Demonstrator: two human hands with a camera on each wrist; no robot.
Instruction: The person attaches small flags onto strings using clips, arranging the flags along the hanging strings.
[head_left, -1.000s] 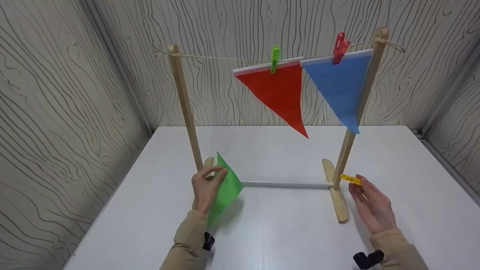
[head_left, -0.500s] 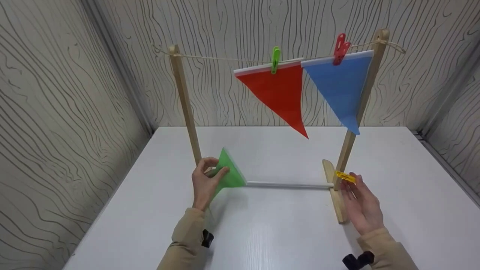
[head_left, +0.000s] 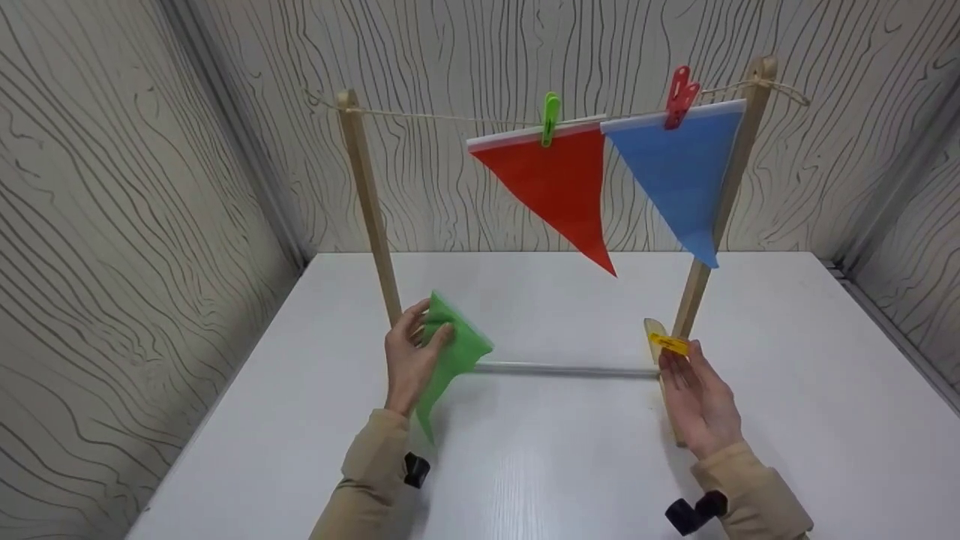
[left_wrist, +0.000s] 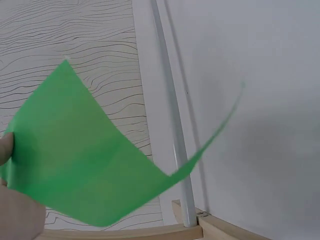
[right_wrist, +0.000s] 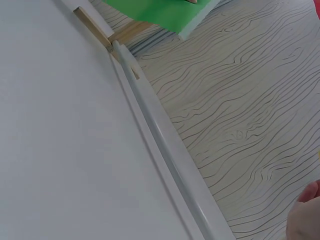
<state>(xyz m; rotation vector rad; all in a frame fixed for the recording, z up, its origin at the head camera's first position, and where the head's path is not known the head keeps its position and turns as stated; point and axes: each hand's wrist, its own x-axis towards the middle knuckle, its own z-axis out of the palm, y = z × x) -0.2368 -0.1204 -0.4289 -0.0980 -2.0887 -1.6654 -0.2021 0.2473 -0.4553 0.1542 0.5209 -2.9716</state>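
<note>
My left hand (head_left: 409,362) pinches a green triangular flag (head_left: 459,349) between thumb and fingers, in front of the left post. The flag's white-edged side slants down to the right, and its narrow tip hangs towards the table; in the left wrist view the flag (left_wrist: 95,150) is bent into a curve. My right hand (head_left: 705,409) holds a yellow clothespin (head_left: 669,344) at the fingertips, palm turned up, in front of the right post's foot. On the string above hang a red flag (head_left: 559,176) under a green clothespin (head_left: 550,120) and a blue flag (head_left: 679,169) under a red clothespin (head_left: 681,97).
Two wooden posts, the left post (head_left: 367,202) and the right post (head_left: 694,296), carry the string (head_left: 435,116). A pale rod (head_left: 570,369) joins them low down, above the white table (head_left: 525,465). Wood-patterned panels (head_left: 465,45) close off the back and sides.
My right hand has moved left with the yellow clothespin. My left hand has risen slightly, and the green flag has turned in its grip so that its tip now hangs down.
</note>
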